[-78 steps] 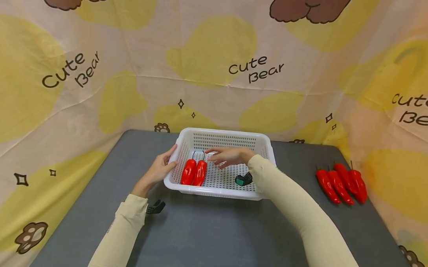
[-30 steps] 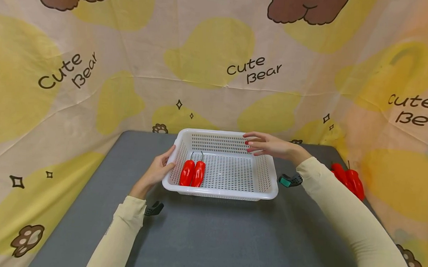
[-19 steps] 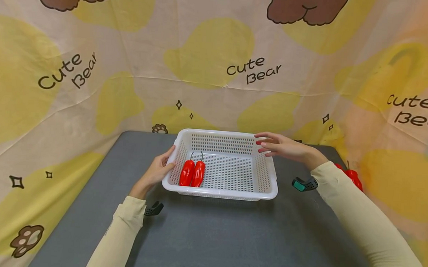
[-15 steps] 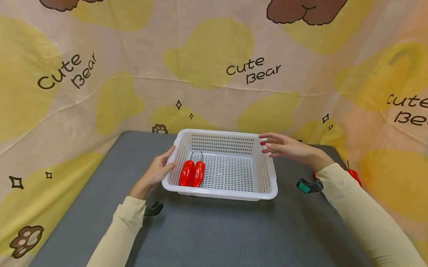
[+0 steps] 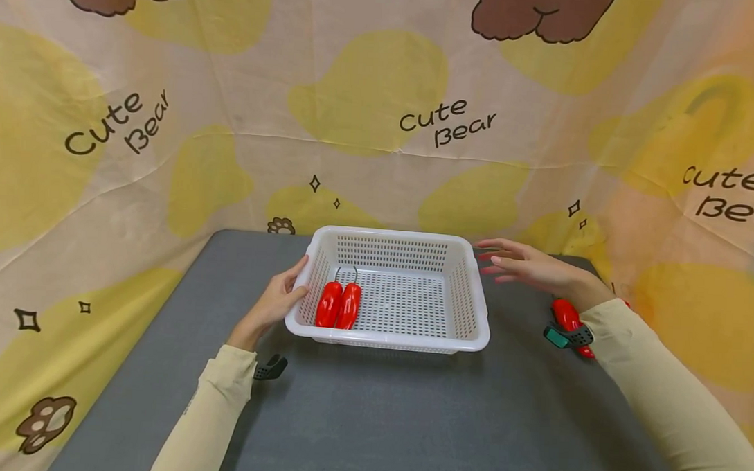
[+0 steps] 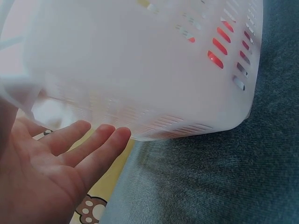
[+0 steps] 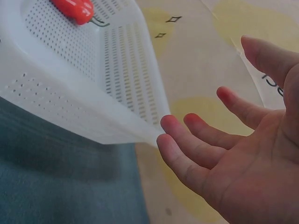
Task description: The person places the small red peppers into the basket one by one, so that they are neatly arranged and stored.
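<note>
- A white rectangular perforated plastic basket (image 5: 386,340) stands on the dark grey counter (image 5: 371,415), centred towards the back edge.
- The left hand (image 5: 275,298) grips the basket's left end: thumb over the rim, the other fingers outside against the wall.
- The right hand (image 5: 532,267) hangs just beside the basket's back right corner, its fingers released, loosely spread and holding nothing. Whether a fingertip brushes the rim cannot be told.
- Two glossy red elongated peppers (image 5: 329,305) lie side by side along the basket's left wall, stems towards the back edge, long axes running front to back.
- A loose red tapered pepper (image 5: 565,313) lies on the counter near its right edge, outside the basket.
- The telling relation: this loose pepper is to the right of the right fingers and nearer the front edge, while those fingers point left, away from it. Its long axis slants from the back towards the front right corner. The right hand is far nearer to it; the left is well apart.
- A black wrist strap with a green block (image 5: 557,337) hides the loose pepper's middle in the head view.
</note>
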Demonstrator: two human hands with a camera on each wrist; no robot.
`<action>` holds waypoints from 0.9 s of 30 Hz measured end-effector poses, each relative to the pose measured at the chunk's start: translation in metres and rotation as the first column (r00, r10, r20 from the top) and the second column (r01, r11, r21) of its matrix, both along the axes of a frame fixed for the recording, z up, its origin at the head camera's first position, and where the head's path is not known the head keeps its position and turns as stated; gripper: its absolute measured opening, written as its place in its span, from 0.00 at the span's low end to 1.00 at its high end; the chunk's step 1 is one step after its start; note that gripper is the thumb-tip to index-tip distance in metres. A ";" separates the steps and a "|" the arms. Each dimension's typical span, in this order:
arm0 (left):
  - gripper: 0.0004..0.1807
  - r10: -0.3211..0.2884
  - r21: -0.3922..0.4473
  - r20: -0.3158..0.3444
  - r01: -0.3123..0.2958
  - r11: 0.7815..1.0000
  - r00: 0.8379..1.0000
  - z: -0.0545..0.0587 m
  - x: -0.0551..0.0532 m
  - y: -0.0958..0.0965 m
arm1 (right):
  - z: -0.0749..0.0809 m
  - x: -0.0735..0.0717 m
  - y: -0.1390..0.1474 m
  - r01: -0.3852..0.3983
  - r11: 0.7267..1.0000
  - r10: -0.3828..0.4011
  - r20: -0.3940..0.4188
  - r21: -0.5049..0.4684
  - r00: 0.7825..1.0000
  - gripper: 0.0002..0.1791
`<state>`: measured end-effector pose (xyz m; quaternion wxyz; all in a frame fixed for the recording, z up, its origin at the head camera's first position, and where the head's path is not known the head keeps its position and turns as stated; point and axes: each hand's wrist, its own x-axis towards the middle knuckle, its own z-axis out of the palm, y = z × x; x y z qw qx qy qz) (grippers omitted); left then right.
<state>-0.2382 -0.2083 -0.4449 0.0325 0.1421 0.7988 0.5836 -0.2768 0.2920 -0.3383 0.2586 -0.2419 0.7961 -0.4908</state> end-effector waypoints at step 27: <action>0.38 0.008 -0.006 0.018 -0.008 1.000 1.000 0.001 0.000 0.000 | -0.014 0.033 0.079 0.174 0.984 -0.173 0.020 -0.026 0.985 0.23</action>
